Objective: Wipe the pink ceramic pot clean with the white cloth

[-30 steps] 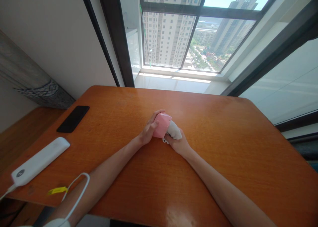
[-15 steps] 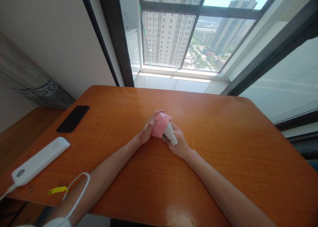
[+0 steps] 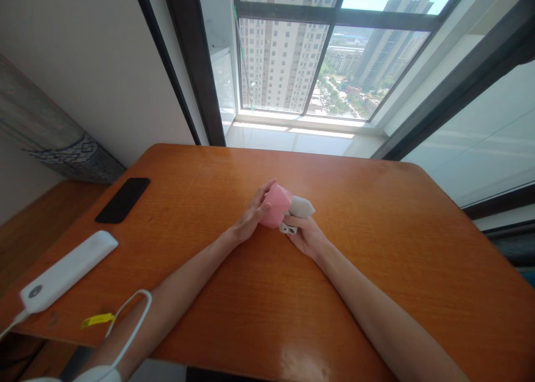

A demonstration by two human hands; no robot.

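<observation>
My left hand is closed round a small pink faceted object, fingers on its far side and thumb on its near side. Its exact kind I cannot make out. In my right hand is a soft greyish-white pouch-like piece, which sticks out to the right of the pink object. A looped white cord shows by the right fingertips, below the pink object. The two held things touch or overlap; whether they are joined is hidden. Both hands are over the middle of the wooden table.
A black phone lies at the table's left side. Nearer to me is a long white device with a cable. A white cord with a yellow tag crosses my left forearm. Beyond the wooden table is a window.
The greyish-white piece has swung from pointing down towards me to pointing right. The pink object has turned and risen slightly. My right hand has shifted a little right, and more cord shows.
</observation>
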